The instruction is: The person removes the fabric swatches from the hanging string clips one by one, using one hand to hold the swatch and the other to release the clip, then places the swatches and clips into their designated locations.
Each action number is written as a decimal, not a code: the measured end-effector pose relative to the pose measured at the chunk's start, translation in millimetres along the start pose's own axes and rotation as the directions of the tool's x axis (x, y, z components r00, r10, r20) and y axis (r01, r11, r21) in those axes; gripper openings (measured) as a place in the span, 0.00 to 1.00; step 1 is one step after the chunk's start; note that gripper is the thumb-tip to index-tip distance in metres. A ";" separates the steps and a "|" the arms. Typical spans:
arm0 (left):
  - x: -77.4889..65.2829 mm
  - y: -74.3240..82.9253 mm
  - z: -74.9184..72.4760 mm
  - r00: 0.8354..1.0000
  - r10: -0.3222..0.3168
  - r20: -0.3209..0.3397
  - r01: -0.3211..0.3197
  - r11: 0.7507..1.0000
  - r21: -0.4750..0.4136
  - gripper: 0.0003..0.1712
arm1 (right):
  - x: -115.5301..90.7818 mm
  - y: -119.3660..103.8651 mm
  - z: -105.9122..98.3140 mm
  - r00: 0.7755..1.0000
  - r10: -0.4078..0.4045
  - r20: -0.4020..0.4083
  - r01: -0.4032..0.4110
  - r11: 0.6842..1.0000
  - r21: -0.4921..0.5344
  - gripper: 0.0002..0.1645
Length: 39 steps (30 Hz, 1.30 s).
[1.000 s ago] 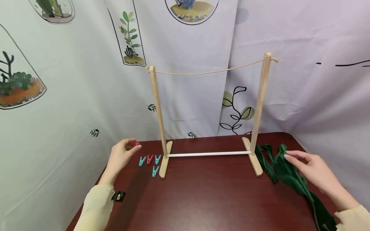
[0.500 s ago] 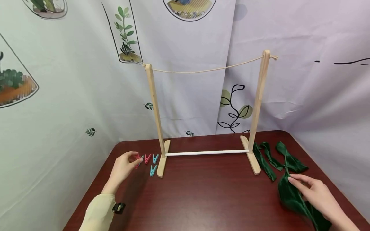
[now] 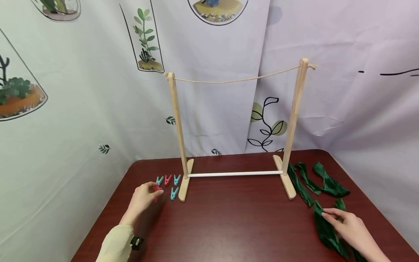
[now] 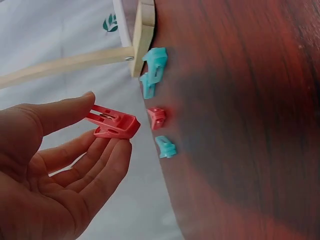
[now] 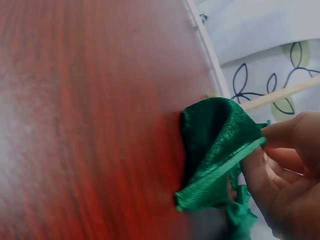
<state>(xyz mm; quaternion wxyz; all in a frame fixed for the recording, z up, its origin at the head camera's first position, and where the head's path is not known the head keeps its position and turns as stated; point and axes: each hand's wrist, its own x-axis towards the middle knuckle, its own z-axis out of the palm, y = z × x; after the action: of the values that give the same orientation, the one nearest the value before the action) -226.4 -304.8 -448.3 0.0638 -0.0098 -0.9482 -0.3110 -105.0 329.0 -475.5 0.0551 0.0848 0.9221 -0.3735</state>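
Observation:
My left hand [image 3: 140, 199] pinches a red clothespin [image 4: 116, 123] between thumb and fingertips, just above the table. Near it lie a blue clothespin [image 3: 159, 180], a second red clothespin [image 3: 168, 179] and two more blue ones beside the stand's left foot. Over at the right, my right hand [image 3: 351, 228] pinches the edge of a green shiny cloth [image 5: 215, 155] between thumb and fingers. Part of that cloth hangs or lies below the hand, and its lower end is partly hidden by it. Several green cloth strips [image 3: 332, 183] lie beyond on the table.
A wooden stand with a right post [image 3: 294, 116], a left post [image 3: 178, 125] and a white bottom rod [image 3: 235, 174] stands at the back of the table [image 3: 235, 222]. A sagging rope [image 3: 226, 82] joins the post tops. A printed curtain [image 3: 209, 116] hangs behind.
My left hand has come down and nearer with the red clothespin. My right hand has drawn the held green cloth nearer, apart from the strips lying behind it.

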 end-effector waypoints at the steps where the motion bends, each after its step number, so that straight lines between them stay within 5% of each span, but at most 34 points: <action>1: 0.6 -0.9 1.2 1.000 -0.002 0.002 0.002 1.000 -0.001 0.23 | 0.9 0.3 2.1 1.000 0.004 0.005 -0.004 1.000 0.004 0.37; 17: 17.2 -13.5 19.5 0.997 -0.060 0.050 0.060 0.998 -0.013 0.22 | 16.2 4.7 18.2 0.999 0.026 0.031 -0.025 0.999 -0.023 0.37; 27: 28.2 -13.4 29.2 0.995 -0.078 0.068 0.079 0.997 -0.022 0.22 | 16.6 2.9 19.7 1.000 0.000 -0.009 -0.001 0.999 -0.046 0.22; 39: 33.9 -13.1 38.0 0.993 -0.087 0.077 0.086 0.996 0.017 0.13 | 23.1 2.8 15.2 0.999 -0.016 0.036 0.019 0.996 -0.086 0.30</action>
<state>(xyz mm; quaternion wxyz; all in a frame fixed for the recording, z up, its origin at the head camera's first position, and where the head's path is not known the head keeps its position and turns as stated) -265.1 -293.5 -482.1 0.0134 0.0194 -0.9516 -0.3065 -126.5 323.0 -492.0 0.0715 0.0677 0.9370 -0.3353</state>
